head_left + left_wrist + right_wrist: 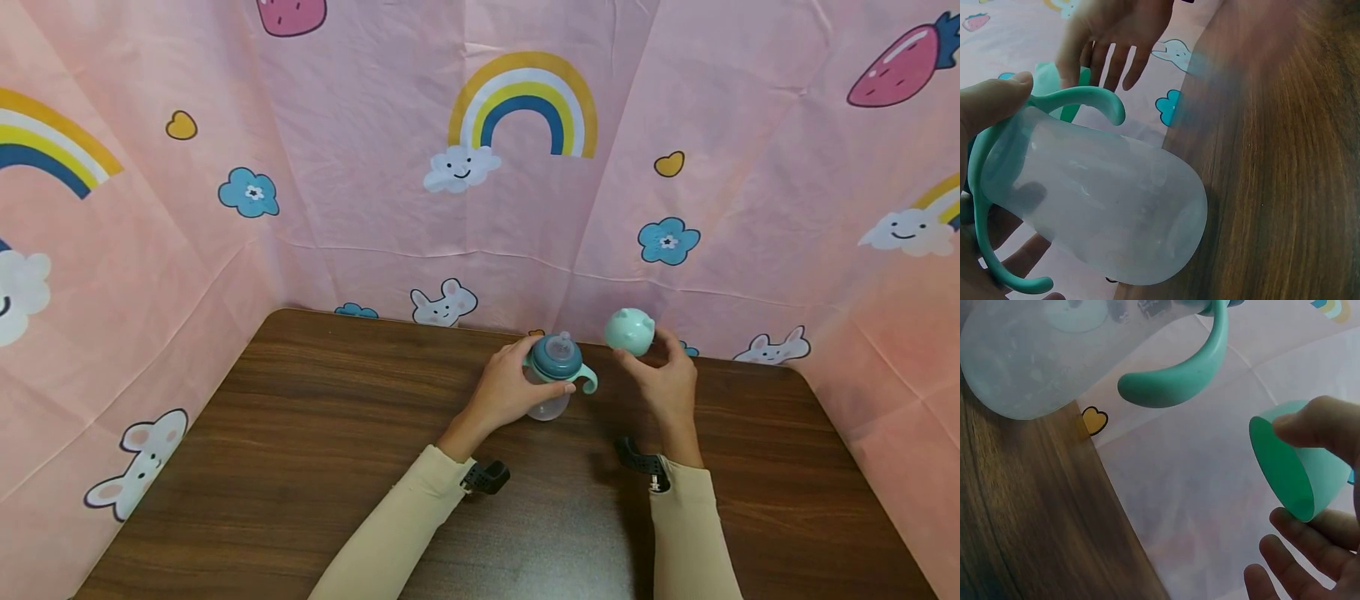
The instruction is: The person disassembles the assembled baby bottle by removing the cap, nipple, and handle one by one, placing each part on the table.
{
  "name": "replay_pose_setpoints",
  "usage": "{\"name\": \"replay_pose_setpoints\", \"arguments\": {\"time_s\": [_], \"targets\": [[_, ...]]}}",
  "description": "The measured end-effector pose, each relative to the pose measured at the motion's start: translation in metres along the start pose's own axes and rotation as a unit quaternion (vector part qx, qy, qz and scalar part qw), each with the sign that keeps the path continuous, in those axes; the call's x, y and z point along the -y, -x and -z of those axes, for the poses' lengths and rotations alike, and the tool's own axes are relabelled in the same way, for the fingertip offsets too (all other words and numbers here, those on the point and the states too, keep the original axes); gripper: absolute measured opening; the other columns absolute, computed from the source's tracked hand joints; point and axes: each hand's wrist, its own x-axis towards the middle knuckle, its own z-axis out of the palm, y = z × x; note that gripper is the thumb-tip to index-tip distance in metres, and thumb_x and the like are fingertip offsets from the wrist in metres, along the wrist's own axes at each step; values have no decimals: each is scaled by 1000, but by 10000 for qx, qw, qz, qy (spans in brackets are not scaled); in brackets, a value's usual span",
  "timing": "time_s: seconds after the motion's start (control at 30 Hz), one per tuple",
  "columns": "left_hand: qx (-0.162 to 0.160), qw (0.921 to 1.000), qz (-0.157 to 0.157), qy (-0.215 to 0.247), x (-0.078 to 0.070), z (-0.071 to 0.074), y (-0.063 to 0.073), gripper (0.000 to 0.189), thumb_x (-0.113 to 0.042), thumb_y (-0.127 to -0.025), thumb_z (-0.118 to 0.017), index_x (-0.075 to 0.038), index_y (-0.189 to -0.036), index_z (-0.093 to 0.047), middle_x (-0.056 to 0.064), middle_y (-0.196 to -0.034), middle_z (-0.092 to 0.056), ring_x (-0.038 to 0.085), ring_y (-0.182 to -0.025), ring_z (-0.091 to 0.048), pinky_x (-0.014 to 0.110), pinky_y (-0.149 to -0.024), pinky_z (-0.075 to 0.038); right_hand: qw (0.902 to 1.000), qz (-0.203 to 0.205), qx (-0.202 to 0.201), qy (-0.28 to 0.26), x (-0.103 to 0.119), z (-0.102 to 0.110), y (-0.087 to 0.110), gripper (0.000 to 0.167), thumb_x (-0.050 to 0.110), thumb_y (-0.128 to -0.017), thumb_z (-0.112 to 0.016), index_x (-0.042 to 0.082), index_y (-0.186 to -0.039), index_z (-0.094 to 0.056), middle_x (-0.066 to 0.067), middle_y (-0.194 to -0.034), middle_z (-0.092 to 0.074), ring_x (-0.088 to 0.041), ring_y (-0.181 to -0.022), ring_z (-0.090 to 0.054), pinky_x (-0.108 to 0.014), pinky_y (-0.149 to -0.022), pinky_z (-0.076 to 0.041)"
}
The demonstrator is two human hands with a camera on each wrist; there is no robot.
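Observation:
A translucent baby bottle (550, 407) with a dark teal collar, a clear nipple on top and mint-green handles (1085, 99) is near the table's back edge. My left hand (504, 385) grips it round the collar, thumb in front. To its right, my right hand (666, 379) holds up a mint-green bottle cap (630, 332) with small ear-like bumps. The right wrist view shows the cap's hollow open side (1282, 465) turned toward the bottle, with the thumb on its near wall and fingers beneath. The nipple stands uncovered, and cap and bottle are apart.
The dark wooden table (315, 417) stretches out under both forearms. A pink cloth (360, 167) printed with rainbows, clouds and rabbits hangs behind the table's back edge and along both sides. Each wrist wears a black strap (487, 477).

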Motion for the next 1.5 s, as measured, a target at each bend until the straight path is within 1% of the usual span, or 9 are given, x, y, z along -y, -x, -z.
{"name": "replay_pose_setpoints", "arguments": {"time_s": [0.13, 0.33, 0.43, 0.5, 0.7, 0.87, 1.03, 1.23, 1.5], "targets": [[20, 10000, 9, 2, 0, 0, 0, 87, -43, -88, -95, -9, -158, -57, 10, -146, -68, 36, -135, -61, 60, -111, -49, 10000, -68, 40, 22, -2, 0, 0, 67, 26, -94, -89, 4, -151, -63, -19, -136, -70, -32, -116, -68, -30, -84, -51], [23, 10000, -17, 49, 1, 0, 0, 86, -42, -88, -95, -9, -158, -57, 10, -144, -68, 36, -134, -61, 61, -109, -50, 9999, -100, 112, -39, -3, -1, 0, 69, 25, -94, -90, 2, -152, -61, -23, -141, -67, -38, -128, -64, -48, -96, -51], [28, 10000, 26, 57, 0, 0, 1, 86, -43, -89, -94, -9, -158, -56, 11, -144, -68, 37, -134, -61, 62, -109, -50, 9998, -117, 167, -62, -3, -1, 0, 69, 24, -94, -90, 1, -152, -61, -25, -142, -66, -41, -132, -62, -58, -103, -49], [32, 10000, 59, 51, 0, 0, 1, 87, -43, -89, -94, -9, -159, -56, 11, -145, -68, 37, -134, -61, 62, -109, -50, 9997, -111, 200, -46, -5, -1, 1, 69, 23, -94, -90, 0, -152, -60, -25, -143, -66, -42, -133, -61, -61, -105, -47], [31, 10000, 49, 49, -1, 0, 1, 86, -43, -89, -94, -9, -158, -57, 11, -144, -68, 37, -134, -61, 62, -109, -50, 9996, -109, 247, 45, -8, -3, 1, 66, 22, -94, -90, -1, -150, -61, -26, -144, -65, -44, -134, -60, -65, -109, -45], [38, 10000, 40, 51, -1, 0, 1, 85, -44, -89, -94, -11, -158, -58, 10, -144, -68, 36, -133, -61, 61, -109, -50, 9991, -298, 296, 99, -13, -5, 0, 68, 24, -94, -90, -1, -150, -60, -26, -145, -64, -45, -136, -57, -69, -113, -41], [21, 10000, 11, 53, 0, 0, 1, 84, -43, -89, -94, -10, -157, -58, 10, -143, -69, 35, -133, -62, 61, -109, -50, 9982, -499, 292, 137, -18, -8, -1, 73, 22, -92, -91, -1, -153, -59, -26, -146, -63, -44, -136, -56, -66, -111, -43], [-1, 10000, -17, 69, 0, 0, 1, 84, -43, -89, -94, -9, -156, -58, 11, -143, -69, 36, -132, -62, 60, -109, -50, 9974, -623, 295, 230, -22, -9, -1, 74, 22, -91, -92, -1, -153, -59, -26, -145, -63, -44, -134, -57, -62, -107, -47], [33, 10000, 33, 5, 0, 0, 1, 86, -43, -89, -94, -9, -158, -57, 11, -145, -68, 37, -134, -61, 61, -110, -50, 9970, -663, 255, 310, -24, -10, -1, 74, 19, -90, -94, -4, -152, -59, -29, -144, -65, -46, -135, -58, -64, -113, -42]]}}
